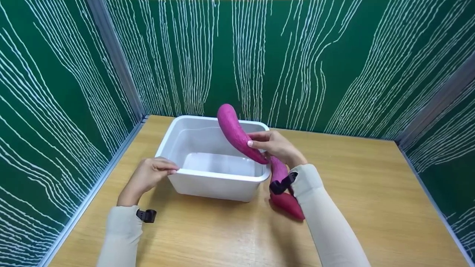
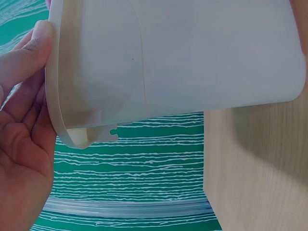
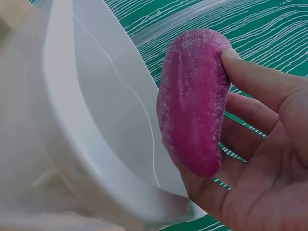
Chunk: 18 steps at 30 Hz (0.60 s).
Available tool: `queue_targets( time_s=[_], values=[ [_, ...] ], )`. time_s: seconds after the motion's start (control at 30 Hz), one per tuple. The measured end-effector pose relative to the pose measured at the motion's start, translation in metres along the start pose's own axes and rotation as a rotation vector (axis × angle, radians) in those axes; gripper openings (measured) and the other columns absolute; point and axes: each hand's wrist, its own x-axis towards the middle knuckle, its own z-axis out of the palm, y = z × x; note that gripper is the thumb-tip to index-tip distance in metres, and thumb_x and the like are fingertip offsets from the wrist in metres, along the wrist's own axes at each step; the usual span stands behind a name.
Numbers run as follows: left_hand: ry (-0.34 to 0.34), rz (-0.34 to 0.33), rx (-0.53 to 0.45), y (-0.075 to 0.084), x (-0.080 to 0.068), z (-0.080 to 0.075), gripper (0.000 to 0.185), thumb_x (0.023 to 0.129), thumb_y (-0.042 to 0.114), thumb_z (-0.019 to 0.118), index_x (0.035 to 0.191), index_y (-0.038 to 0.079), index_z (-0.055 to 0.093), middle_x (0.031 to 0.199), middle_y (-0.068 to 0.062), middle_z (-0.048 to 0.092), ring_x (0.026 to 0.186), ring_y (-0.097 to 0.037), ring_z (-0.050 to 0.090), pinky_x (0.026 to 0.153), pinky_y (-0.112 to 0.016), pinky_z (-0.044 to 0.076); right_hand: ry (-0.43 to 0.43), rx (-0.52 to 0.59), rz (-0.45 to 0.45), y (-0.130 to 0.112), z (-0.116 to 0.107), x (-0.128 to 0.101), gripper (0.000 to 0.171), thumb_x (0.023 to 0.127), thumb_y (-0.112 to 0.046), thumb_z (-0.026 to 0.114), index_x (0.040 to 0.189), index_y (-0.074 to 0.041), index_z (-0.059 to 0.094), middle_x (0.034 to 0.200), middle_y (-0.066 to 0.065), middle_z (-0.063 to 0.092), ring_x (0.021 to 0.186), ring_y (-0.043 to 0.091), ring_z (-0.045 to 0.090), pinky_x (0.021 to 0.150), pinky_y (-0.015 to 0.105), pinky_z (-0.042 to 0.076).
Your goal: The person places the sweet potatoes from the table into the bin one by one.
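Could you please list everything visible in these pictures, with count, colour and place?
sweet potato: one, magenta-purple, long and curved, held over the tub's right rim
tub: one, white plastic, on the table near the middle
table: one, light wood, underneath everything
walls: green with white wavy lines, on three sides
wrist straps: two, black, one on each sleeve
left hand: one, its fingers gripping the tub's left front rim
right hand: one, gripping the sweet potato
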Motion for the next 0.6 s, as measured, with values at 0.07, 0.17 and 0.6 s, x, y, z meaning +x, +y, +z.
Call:
queue_targets(
  time_s=[0.07, 0.17, 0.6],
  values=[
    [0.007, 0.017, 0.004, 0.0000, -0.0004, 0.0000, 0.016, 0.082, 0.003, 0.073, 0.097, 0.006, 0.077, 0.101, -0.010, 0.074, 0.103, -0.028, 0.065, 0.097, -0.047, 0.051, -0.007, -0.001, -0.001, 0.0001, 0.0012, 0.0012, 0.047, 0.089, -0.030, 0.069, 0.133, -0.018, 0.059, 0.116, 0.009, 0.066, 0.095, 0.023, 0.060, 0.073, 0.028, 0.054],
    [0.019, 0.029, 0.009, -0.0002, -0.0007, 0.0004, 0.016, 0.081, 0.003, 0.074, 0.095, 0.008, 0.078, 0.098, -0.008, 0.075, 0.100, -0.026, 0.066, 0.093, -0.045, 0.054, -0.009, 0.009, 0.005, -0.0003, 0.0033, 0.0023, 0.046, 0.089, -0.027, 0.069, 0.133, -0.016, 0.058, 0.118, 0.010, 0.065, 0.099, 0.021, 0.063, 0.079, 0.029, 0.056],
    [0.006, -0.013, 0.006, 0.0011, -0.0005, 0.0014, 0.018, 0.082, 0.002, 0.073, 0.097, 0.010, 0.078, 0.101, -0.008, 0.074, 0.104, -0.028, 0.065, 0.102, -0.051, 0.046, -0.029, -0.014, 0.004, -0.0027, 0.0099, 0.0047, 0.043, 0.090, -0.025, 0.068, 0.131, -0.018, 0.060, 0.120, 0.008, 0.066, 0.105, 0.022, 0.063, 0.088, 0.036, 0.055]
  ],
)
